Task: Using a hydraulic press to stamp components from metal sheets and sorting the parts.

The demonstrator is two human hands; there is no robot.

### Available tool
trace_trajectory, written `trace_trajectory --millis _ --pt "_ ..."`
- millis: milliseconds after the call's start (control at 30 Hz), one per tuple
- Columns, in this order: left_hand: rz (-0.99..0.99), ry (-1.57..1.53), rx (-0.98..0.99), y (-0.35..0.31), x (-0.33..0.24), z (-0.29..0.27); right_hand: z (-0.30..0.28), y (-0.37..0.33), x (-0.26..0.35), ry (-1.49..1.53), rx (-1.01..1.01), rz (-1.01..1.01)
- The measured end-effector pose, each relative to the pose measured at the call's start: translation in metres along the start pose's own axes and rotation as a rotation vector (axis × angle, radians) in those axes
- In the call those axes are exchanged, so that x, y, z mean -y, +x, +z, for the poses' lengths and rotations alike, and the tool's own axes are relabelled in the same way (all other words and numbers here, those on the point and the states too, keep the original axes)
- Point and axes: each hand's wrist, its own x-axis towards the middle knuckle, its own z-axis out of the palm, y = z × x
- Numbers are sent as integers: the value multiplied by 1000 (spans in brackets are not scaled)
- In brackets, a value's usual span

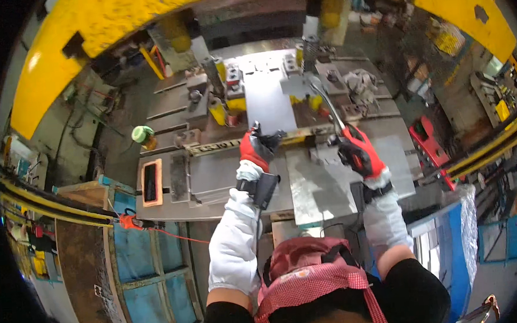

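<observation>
Setting: a press bed (212,182) of grey steel under a yellow press frame (84,24), seen from above; the person leans over it in white sleeves and a red checked apron.
Left hand: the left hand (256,150), in a red and black glove, is curled closed at the near edge of the die area, just by a yellowish bar (233,143) that lies across the bed. What its fingers pinch is too small to tell.
Right hand: the right hand (358,152), gloved the same way, is closed around the near end of a long metal rod (326,107).
Rod: it runs up and away from the right hand toward the die, its far tip near a small flat blank (295,87) beside the bright sheet metal plate (266,99) in the middle of the die.
Sheet in front: a second flat steel sheet (316,187) lies on the bed between the two forearms.
Step in hand: by my reading, reaching into the die with the rod to shift or fetch the piece, hands kept outside the tooling.
Next move calls for: probably a steady pull or nudge with the rod tip hooked on the piece, with the left hand staying clear of the die.
Nearby: an orange-rimmed black box (151,181) sits at the left of the bed.
</observation>
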Motion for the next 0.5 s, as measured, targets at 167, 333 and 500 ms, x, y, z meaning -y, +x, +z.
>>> trace_trajectory --millis 167,333,500 --pt "47 -114 36 5 -2 -3 -43 -103 -50 230 -194 455" --pt "72 52 -105 6 1 9 -53 -101 -105 124 -296 677" --pt "40 0 -9 1 -3 4 -47 -91 -124 159 -364 585"
